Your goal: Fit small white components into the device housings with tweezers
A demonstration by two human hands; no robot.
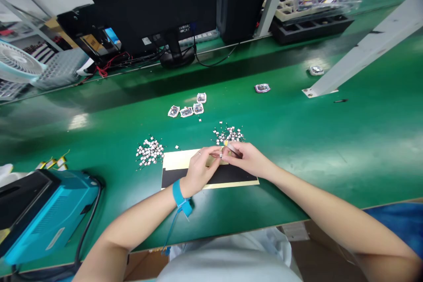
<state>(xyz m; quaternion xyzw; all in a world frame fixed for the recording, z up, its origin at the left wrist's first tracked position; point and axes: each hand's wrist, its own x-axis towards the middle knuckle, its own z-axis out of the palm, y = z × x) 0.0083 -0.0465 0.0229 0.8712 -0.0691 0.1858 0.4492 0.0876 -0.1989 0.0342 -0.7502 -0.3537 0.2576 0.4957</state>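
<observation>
Bench obs., standing beside the worker.

- Left hand (200,169), blue wrist strap (181,198) on it: thumb and forefinger pinched together on a small part (222,153). The part is too small to identify.
- Right hand (247,158): fingers closed around a thin tool (231,146), pale and possibly tweezers. Its tip meets the small part where the two hands touch.
- The part is held just above the far edge of a backing sheet (178,164), which is cream with a black strip along the near side and lies flat on the green bench (330,150).
- Two loose heaps of similar bits: the left heap (149,152) is just beyond the sheet's left corner, and the right heap (229,134) is just beyond the fingertips.
- A row of square modules (187,109) lies further back. A blue unit (42,216) sits at the near left.

Handling judgement: the part looks nearly weightless and rigid, so it is easy to flick away or lose among the heaps. It is best taken by its edges with fingertip or tool tip, using light pressure, since a hard squeeze could shoot it out sideways. Fine leads, if there are any, would bend. The sheet looks thin and flexible, and its black strip is perhaps adhesive.
</observation>
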